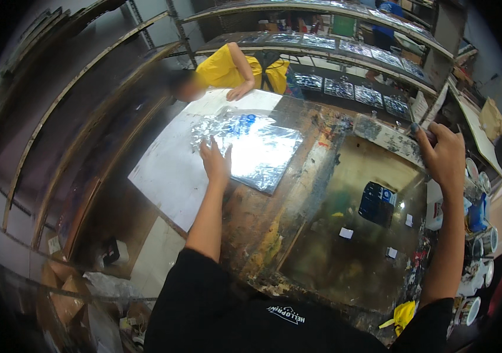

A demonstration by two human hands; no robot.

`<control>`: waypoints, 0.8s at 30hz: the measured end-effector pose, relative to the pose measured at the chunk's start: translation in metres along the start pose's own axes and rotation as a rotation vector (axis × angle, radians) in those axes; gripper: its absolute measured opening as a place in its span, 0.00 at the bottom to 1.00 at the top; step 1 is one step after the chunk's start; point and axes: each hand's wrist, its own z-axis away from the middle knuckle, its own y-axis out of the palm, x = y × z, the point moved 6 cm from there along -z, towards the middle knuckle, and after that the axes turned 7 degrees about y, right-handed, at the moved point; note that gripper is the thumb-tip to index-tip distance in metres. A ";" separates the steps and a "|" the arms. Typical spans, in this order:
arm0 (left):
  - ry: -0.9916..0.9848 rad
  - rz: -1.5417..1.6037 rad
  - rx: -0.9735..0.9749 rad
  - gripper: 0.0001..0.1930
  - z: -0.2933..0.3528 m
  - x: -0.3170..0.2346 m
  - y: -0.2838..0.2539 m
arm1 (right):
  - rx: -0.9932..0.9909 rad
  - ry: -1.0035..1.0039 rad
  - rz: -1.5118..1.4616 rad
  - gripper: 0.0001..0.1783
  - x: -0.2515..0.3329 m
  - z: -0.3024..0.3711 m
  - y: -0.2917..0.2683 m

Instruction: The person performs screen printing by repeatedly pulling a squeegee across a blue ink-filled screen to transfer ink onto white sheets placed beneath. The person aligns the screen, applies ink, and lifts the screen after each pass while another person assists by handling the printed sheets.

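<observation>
at left, tall racks stand beside a worktop (242, 215). a large white sheet (165, 165) covers the worktop's far left corner; a co-worker in yellow (221, 66) leans over its far edge, one hand (241, 92) on it. shiny silvery sheets (265, 154) overlap its right side. the person's left hand (216, 162) is at their left edge, fingers spread and released; whether they press is unclear. further right lies a stained framed screen (315, 270) with a dark blue patch (377, 204). at its far right corner, the right hand (442, 147) has fingers clenched, seemingly round the frame. tubs (489, 240) line the right edge. the slick sheets could skid if pushed unevenly or if the co-worker's arm shifts the white sheet; a loosened right grip might jolt the screen.
</observation>
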 end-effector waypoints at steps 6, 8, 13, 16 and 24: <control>0.550 0.022 0.442 0.36 0.118 -0.082 0.006 | -0.005 -0.006 0.012 0.30 -0.004 -0.003 0.003; 0.521 0.031 0.407 0.30 0.122 -0.086 -0.001 | -0.005 0.002 0.006 0.31 -0.006 -0.005 0.004; 0.470 0.078 0.555 0.20 0.100 -0.078 -0.006 | 0.003 -0.005 -0.022 0.32 -0.004 0.002 0.004; 0.261 0.388 0.552 0.17 0.063 -0.073 -0.018 | -0.011 -0.007 -0.026 0.33 -0.003 0.004 0.002; 0.829 0.151 0.333 0.11 0.022 -0.178 -0.051 | -0.041 -0.044 0.020 0.38 -0.015 -0.012 0.009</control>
